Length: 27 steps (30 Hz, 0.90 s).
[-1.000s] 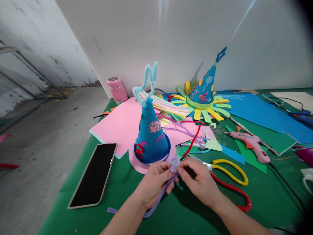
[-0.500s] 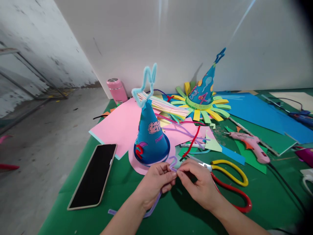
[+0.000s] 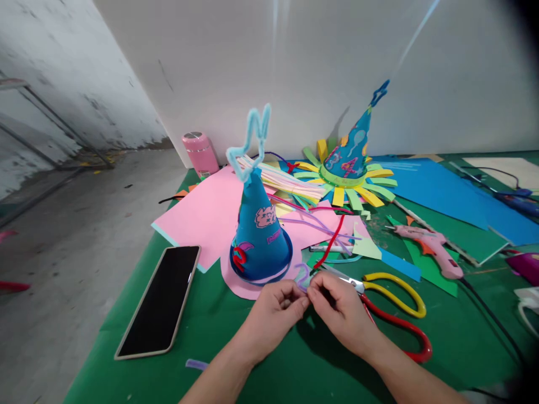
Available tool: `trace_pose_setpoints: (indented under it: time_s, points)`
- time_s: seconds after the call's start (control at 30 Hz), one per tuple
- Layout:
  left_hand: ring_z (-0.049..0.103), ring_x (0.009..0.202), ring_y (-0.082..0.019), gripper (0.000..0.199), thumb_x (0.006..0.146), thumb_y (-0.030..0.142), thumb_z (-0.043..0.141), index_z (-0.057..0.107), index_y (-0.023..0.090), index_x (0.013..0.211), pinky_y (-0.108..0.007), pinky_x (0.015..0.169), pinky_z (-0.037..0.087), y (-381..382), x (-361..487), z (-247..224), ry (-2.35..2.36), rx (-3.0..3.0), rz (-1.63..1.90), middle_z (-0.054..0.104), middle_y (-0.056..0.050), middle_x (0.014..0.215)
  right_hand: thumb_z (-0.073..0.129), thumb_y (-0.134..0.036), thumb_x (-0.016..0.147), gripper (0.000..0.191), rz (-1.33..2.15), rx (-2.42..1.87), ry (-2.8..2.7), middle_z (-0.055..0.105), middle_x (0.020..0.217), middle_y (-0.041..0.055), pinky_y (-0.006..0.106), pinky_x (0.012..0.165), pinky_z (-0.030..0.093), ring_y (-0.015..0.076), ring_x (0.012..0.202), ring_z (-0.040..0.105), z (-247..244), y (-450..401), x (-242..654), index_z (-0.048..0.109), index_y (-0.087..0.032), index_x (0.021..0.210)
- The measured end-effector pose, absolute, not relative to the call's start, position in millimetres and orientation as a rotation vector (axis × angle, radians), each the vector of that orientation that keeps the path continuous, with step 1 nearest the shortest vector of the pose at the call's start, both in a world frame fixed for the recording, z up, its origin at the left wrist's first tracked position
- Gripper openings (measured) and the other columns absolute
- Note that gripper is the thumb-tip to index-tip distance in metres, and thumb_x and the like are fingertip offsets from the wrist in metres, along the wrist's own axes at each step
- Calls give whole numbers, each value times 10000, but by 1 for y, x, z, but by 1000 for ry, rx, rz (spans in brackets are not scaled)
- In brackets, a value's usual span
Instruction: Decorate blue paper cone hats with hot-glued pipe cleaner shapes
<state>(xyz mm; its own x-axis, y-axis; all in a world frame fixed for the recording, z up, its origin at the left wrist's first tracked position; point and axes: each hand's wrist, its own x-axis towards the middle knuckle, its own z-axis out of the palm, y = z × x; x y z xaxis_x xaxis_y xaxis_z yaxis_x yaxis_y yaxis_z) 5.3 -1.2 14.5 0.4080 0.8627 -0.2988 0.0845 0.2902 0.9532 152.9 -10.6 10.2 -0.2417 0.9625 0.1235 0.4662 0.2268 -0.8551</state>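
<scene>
The thumb and forefinger of the left hand (image 3: 272, 317) pinch a lilac pipe cleaner (image 3: 300, 283), and those of the right hand (image 3: 345, 311) pinch it too, the two sets of fingertips almost meeting. Above them, its bent upper part rises in a small curl over the pink brim (image 3: 238, 289) of a blue cone hat (image 3: 261, 235). Another lilac length (image 3: 196, 365) pokes out beside the left forearm; whether the two join is hidden.

The cone hat stands upright just beyond the hands, a pale blue pipe-cleaner star (image 3: 239, 151) at its tip and a red shape (image 3: 240, 258) low on its front. Scissors (image 3: 357, 285) with one yellow and one red handle lie just beside the right hand, partly covered by it. A red pipe cleaner (image 3: 332, 241) lies just past the right fingers.

Farther out on the green-covered worktop (image 3: 126, 376), a smartphone (image 3: 162, 300) lies on the left, its screen dark, and a pink glue gun (image 3: 438, 247) on the right. Behind the cone hat are pink paper (image 3: 202, 207) and a bundle of pastel strips (image 3: 286, 182). At the back stand a pink flask (image 3: 200, 154) and, well to its right, a second cone hat (image 3: 351, 154) ringed with yellow and green paper strips (image 3: 338, 196), beside blue sheets (image 3: 429, 185).
</scene>
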Motion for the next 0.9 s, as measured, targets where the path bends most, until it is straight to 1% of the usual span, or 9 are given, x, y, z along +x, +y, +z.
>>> trace_pose_setpoints:
  time_s: [0.13, 0.27, 0.33, 0.4, 0.6, 0.73, 0.9]
  points:
    - [426, 557, -104, 164, 767, 190, 450, 535, 134, 638, -221, 527, 331, -6, 9, 13, 1171, 1616, 731, 486, 6, 585, 405, -195, 820, 181, 918, -1371, -1801, 382, 570, -40, 212, 487, 296, 100, 524, 363, 8, -11, 152, 388, -188, 640]
    - [442, 582, -140, 201, 793, 133, 390, 570, 139, 704, -274, 561, 327, -13, 10, 5, 1231, 2216, 820, 550, -37, 632, 398, -208, 826, 184, 914, -1409, -1777, 400, 577, -34, 217, 494, 296, 105, 538, 370, 5, -11, 151, 391, -187, 644]
    - [441, 590, -150, 213, 798, 118, 376, 580, 142, 741, -287, 569, 326, -14, 10, 3, 1244, 2357, 852, 566, -49, 659, 400, -217, 827, 189, 916, -1404, -1761, 399, 578, -33, 217, 497, 298, 105, 540, 367, 5, -10, 150, 389, -186, 641]
    - [453, 593, -146, 205, 802, 124, 383, 579, 146, 748, -280, 573, 340, -13, 9, 3, 1249, 2322, 848, 565, -42, 655, 400, -224, 828, 200, 932, -1394, -1746, 390, 574, -34, 216, 497, 299, 104, 538, 362, 5, -10, 150, 387, -186, 632]
    - [493, 581, -113, 179, 805, 151, 420, 580, 145, 724, -212, 544, 379, -7, 7, 11, 1157, 1958, 788, 541, -13, 619, 409, -233, 831, 186, 974, -1325, -1769, 372, 582, -39, 215, 495, 294, 101, 534, 353, 7, -12, 152, 396, -186, 652]
    - [480, 565, -124, 158, 792, 152, 440, 573, 153, 706, -239, 544, 359, -10, 9, 9, 1226, 2102, 830, 559, -14, 598, 408, -221, 827, 192, 934, -1346, -1791, 375, 579, -38, 220, 501, 287, 102, 536, 348, 7, -11, 153, 385, -184, 640]
    - [478, 592, -135, 141, 788, 128, 436, 567, 152, 742, -261, 575, 351, -13, 10, 3, 1219, 2270, 964, 578, -32, 630, 402, -244, 832, 209, 1028, -1345, -1726, 370, 584, -37, 221, 503, 287, 103, 549, 348, 6, -8, 155, 377, -185, 633]
